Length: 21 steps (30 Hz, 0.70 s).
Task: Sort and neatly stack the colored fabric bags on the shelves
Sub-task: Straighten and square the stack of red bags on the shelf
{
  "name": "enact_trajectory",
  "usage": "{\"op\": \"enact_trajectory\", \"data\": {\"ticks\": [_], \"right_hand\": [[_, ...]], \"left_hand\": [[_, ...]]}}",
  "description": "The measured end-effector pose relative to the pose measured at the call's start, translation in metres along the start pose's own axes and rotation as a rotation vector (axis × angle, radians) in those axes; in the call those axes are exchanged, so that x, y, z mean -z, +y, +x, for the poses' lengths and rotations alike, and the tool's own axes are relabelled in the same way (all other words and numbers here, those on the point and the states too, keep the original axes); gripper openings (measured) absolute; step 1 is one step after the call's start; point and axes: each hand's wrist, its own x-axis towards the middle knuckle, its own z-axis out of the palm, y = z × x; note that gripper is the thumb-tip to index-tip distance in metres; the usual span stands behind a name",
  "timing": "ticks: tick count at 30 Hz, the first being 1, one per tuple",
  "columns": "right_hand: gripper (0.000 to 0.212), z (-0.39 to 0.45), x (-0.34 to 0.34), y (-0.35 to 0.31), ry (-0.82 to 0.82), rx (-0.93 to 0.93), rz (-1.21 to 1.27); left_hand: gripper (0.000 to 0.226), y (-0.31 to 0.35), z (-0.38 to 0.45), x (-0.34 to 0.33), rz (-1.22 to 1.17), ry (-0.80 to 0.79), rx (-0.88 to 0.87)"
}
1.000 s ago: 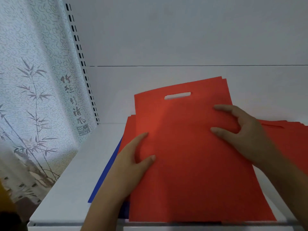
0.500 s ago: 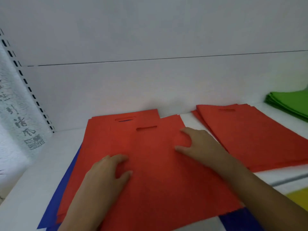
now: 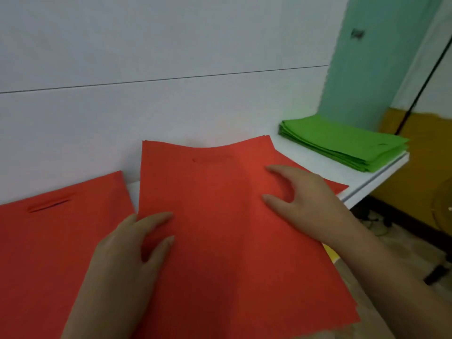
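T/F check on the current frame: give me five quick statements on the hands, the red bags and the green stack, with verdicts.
1. Both hands rest on the red bag stack. True: left hand, right hand.
2. The green bag stack lies at the shelf's right end. True.
3. The green stack touches the red bags. False: bare white shelf separates them.
4. The second red bag lies left of the held stack. True.
5. The right hand grips a green bag. False: it rests on red fabric.
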Motion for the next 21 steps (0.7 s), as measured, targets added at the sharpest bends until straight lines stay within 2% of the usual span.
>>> {"op": "enact_trajectory", "data": {"ticks": [5,10,12,15,18,21], "right_hand": [[0.058,-0.027,0.035,0.077,0.015,-0.093,-0.019],[0.059,-0.025,0.054,0.140,0.001,-0.117,0.027],[0.059,-0.012,0.057,0.159,0.006,-0.091,0.045],[0.059,0.022,0.049,0.182,0.002,-0.006,0.033],[0.058,0.068,0.032,0.190,-0.051,0.074,0.039],[0.057,0.109,0.006,0.190,-0.119,0.144,-0.003]], "left_hand": [[0.041,0.054,0.019,-0.058,-0.124,-0.068,-0.043],[0.056,0.096,0.034,-0.107,-0.085,-0.101,-0.008],[0.052,0.109,0.044,-0.119,-0.065,-0.083,0.014],[0.031,0.121,0.061,-0.132,-0.073,-0.008,0.075],[0.041,0.114,0.077,-0.144,-0.015,0.034,0.162],[0.050,0.092,0.086,-0.160,0.159,-0.097,0.275]]}}
